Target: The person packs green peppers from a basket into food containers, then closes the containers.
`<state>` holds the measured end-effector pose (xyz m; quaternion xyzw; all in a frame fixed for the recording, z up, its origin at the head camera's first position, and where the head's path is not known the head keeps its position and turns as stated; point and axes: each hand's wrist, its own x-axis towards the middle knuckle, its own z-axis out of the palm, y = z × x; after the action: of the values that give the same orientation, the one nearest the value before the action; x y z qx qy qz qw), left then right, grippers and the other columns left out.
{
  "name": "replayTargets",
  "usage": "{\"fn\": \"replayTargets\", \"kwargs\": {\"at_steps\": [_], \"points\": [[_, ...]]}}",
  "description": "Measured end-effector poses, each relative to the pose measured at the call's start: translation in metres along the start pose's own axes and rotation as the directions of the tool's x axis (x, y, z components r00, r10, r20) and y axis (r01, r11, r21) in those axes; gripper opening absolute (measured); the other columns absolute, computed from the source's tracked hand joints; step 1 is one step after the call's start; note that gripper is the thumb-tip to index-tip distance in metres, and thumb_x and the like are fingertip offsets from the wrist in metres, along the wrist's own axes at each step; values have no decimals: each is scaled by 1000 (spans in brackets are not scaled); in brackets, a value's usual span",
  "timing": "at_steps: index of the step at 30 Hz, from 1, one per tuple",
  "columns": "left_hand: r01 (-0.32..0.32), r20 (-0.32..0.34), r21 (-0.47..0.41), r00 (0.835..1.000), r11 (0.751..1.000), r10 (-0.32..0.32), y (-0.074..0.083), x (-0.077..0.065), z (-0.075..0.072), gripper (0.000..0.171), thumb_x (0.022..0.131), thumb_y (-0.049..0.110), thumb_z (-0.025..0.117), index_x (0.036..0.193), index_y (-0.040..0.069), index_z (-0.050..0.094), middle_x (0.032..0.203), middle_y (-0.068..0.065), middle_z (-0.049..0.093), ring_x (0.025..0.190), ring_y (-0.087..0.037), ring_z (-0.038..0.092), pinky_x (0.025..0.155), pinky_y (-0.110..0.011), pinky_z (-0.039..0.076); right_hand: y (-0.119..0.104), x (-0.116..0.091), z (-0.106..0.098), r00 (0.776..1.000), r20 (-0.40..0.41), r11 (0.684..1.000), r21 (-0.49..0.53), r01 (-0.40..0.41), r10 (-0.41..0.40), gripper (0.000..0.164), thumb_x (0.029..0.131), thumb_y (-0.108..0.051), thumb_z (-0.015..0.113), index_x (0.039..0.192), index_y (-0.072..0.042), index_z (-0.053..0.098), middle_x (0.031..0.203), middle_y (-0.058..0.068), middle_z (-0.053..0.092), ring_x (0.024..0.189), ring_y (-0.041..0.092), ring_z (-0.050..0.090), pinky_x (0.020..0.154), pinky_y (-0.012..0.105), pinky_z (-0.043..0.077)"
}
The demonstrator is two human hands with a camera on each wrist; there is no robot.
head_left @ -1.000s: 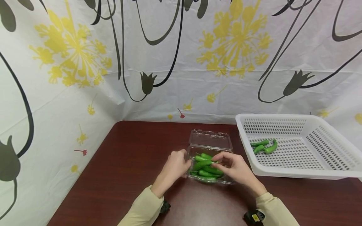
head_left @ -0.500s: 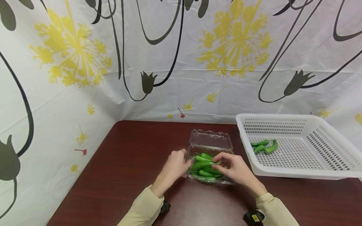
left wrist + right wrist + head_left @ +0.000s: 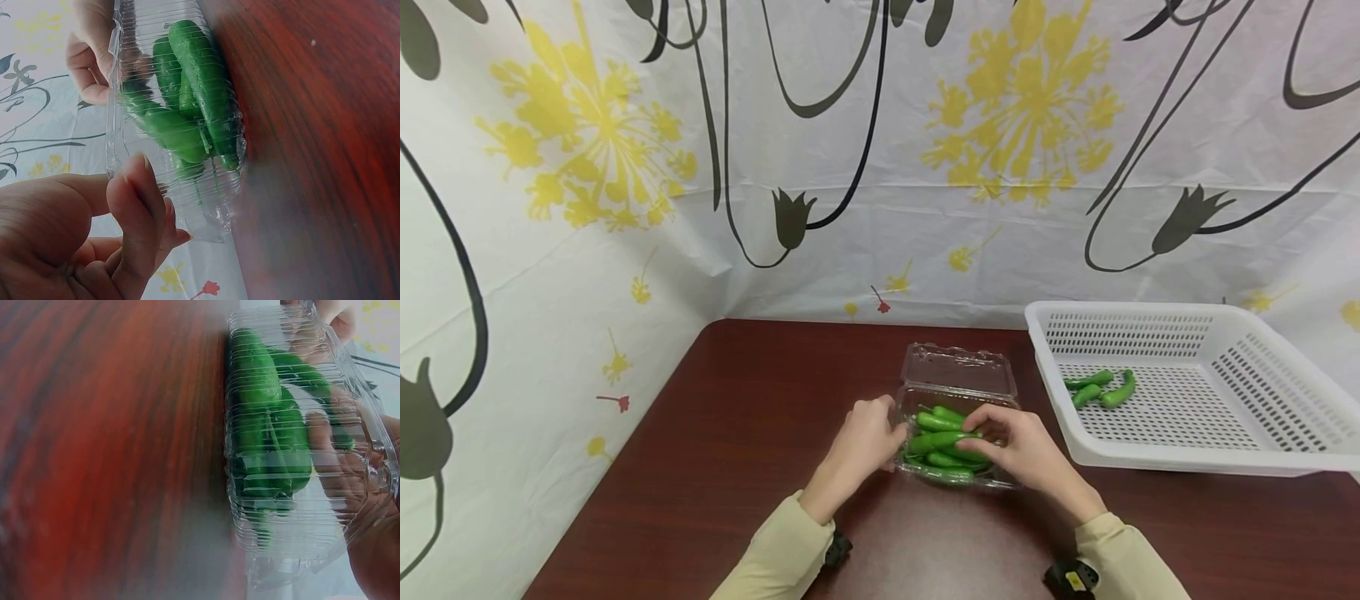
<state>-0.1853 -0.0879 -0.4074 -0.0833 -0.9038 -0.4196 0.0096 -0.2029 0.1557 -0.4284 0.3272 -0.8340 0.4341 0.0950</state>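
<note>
A clear plastic clamshell box with its lid raised stands on the table, holding several green chili peppers. My left hand pinches the box's left side; in the left wrist view the thumb lies at the rim with fingers behind it. My right hand reaches in from the right, thumb and index finger pinching the end of a green chili pepper on top of the pile. Through the ribbed wall in the right wrist view, that hand's fingers appear beside a tilted pepper.
A white perforated basket stands at the right, with several green chili peppers at its left side. The dark red-brown table meets a patterned cloth at the back and left.
The right thumb and index finger have shifted slightly, and the top pepper between them has turned and moved a little. The left hand, box and basket stay in place.
</note>
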Motion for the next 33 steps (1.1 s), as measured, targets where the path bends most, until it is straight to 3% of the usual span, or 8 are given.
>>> {"fn": "replayTargets", "kwargs": {"at_steps": [6,17,23,33], "points": [[13,6,0,1000,1000,-13,0,1,0,21,92,3,68,109,-8,63,59,-4,57,37,-7,57,37,-25,49,1,0,-2,999,18,998,-42,42,-42,20,80,-9,85,97,-15,75,91,-9,72,77,3,67,63,25,57],[21,7,7,1000,1000,-22,1,0,0,24,92,4,68,112,-9,63,60,-4,57,37,-7,57,38,-25,49,5,2,-5,977,44,972,-101,214,-211,26,78,-2,85,99,-15,77,97,-8,73,83,8,66,60,29,52],[20,8,6,1000,1000,-20,1,0,0,20,92,4,68,109,-8,63,59,-4,56,37,-7,57,38,-25,49,6,2,-7,976,68,970,-116,213,-206,26,79,-4,85,99,-19,77,96,-11,72,82,6,64,59,31,50],[20,8,15,1000,1000,-20,1,1,1,28,92,5,68,115,-10,62,60,-4,57,36,-7,57,38,-25,49,9,0,-10,977,94,966,-159,205,-192,25,77,-9,87,97,-22,78,94,-13,72,75,8,59,59,28,46]]}}
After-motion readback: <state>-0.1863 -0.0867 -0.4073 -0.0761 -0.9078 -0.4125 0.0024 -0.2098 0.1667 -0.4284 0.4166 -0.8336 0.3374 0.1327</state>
